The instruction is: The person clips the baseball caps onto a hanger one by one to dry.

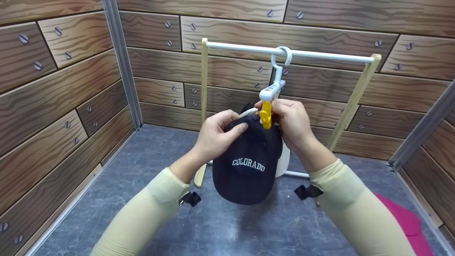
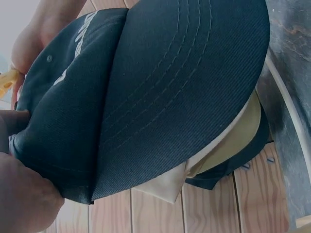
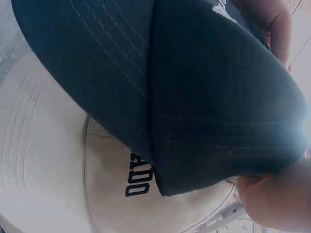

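Observation:
A navy cap (image 1: 247, 181) with white COLORADO lettering hangs brim down between the hands. My left hand (image 1: 218, 133) grips its crown from the left, thumb (image 1: 237, 131) lying across the front and fingers hidden behind. At the top of the cap is a yellow clip (image 1: 266, 115), under the near end of a white hanger (image 1: 272, 90). My right hand (image 1: 292, 119) pinches around the clip's upper part, beside the crown. Behind the navy cap hangs a cream cap (image 3: 109, 194) with dark lettering. Farther back, the left wrist view shows another dark cap (image 2: 250, 150).
The hanger hooks over the white bar (image 1: 241, 47) of a rack with wooden legs (image 1: 355, 101). A pink item (image 1: 408, 222) lies on the grey floor (image 1: 163, 149) at right, partly behind my sleeve. Wood-patterned walls (image 1: 153, 64) enclose the space.

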